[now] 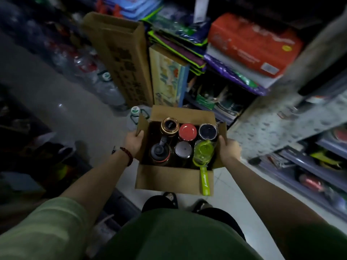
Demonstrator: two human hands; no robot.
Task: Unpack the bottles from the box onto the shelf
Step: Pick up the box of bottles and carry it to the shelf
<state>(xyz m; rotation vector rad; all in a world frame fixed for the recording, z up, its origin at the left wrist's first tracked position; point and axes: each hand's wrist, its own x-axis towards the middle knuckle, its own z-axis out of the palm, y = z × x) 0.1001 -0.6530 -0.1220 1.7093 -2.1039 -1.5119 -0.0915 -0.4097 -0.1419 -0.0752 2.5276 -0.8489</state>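
An open cardboard box [169,180] hangs in front of me above the floor, its flaps folded out. My left hand [133,142] grips its left side and my right hand [229,148] grips its right side. Several bottles stand upright inside, seen from above: a gold-rimmed black cap [169,125], a red lid [187,131], a dark lid [207,131], a black handled cap [160,152], a grey lid [183,149] and a clear green bottle [203,152] whose green strap [205,182] hangs over the front wall. The speckled grey shelf [277,126] runs along the right.
A tall cardboard carton [122,59] and a printed box [169,77] stand ahead. Stacked bags and a red package [249,42] fill the far racks. Water bottles [97,72] line the left wall. Lower shelves on the right hold packaged goods. My sandalled feet [187,201] are on the white tile floor.
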